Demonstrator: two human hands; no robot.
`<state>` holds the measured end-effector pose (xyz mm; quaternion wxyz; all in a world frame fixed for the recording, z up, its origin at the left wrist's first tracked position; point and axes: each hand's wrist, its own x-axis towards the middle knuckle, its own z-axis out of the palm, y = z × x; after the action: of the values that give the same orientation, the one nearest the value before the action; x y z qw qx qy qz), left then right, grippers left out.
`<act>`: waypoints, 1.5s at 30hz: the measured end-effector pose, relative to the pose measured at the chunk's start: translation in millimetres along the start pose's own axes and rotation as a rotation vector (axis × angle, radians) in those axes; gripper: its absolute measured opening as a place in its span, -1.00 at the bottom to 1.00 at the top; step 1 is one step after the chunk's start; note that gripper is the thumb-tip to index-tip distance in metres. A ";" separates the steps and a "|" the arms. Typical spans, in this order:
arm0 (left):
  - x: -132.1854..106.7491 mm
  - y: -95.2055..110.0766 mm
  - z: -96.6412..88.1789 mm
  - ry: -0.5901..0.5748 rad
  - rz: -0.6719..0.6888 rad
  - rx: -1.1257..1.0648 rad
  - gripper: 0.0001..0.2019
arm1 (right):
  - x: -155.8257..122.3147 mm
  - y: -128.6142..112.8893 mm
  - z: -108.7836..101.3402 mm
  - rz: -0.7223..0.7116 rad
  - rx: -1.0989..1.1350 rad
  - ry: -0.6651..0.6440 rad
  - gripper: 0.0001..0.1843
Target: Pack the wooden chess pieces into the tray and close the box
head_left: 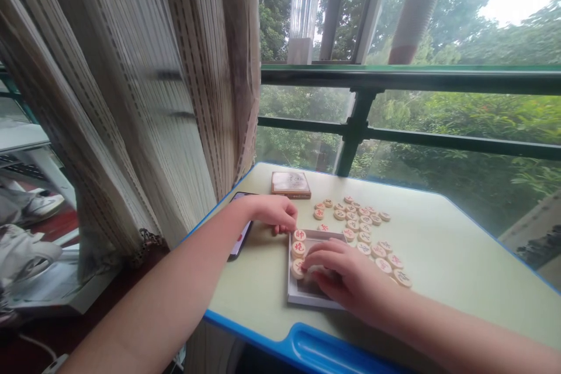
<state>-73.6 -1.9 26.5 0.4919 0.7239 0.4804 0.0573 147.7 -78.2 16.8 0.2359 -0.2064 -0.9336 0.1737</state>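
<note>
A shallow box tray (293, 292) lies on the table with three round Chinese chess pieces lined up along its left side. At the top of that row is a red-marked piece (300, 235), with another red piece (298, 249) below it. My right hand (350, 274) reaches over the tray, its fingertips closed against the lowest Chinese chess piece (298, 269). Much of the tray's inside is hidden under this hand. By the tray's far left corner, my left hand (280, 214) has its fingers curled in and touching the rim. Whatever it may hold is hidden.
Loose Chinese chess pieces (365, 219) spread right of the tray. A flat box lid (291, 183) lies at the back, and a phone (236, 248) lies partly under my left arm. The table (460, 257) has a blue edge. Curtains (144, 82) hang left; a railing (416, 79) stands behind.
</note>
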 end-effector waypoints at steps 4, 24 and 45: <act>-0.5 0.1 0.3 0.001 0.003 -0.003 -0.88 | 0.3 -1.5 -0.8 -0.029 -0.023 -0.007 -0.80; -3.4 2.4 -0.3 0.008 -0.006 0.015 -0.87 | 0.5 0.5 -2.3 -0.016 -0.001 -0.030 -0.74; -7.9 10.7 1.7 0.042 -0.045 0.058 -0.91 | 2.1 -2.3 -4.6 0.007 0.012 -0.049 -0.74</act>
<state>-70.1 -9.6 36.9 0.4617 0.7256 0.5080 0.0475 147.8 -78.1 22.3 0.2138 -0.2040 -0.9372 0.1852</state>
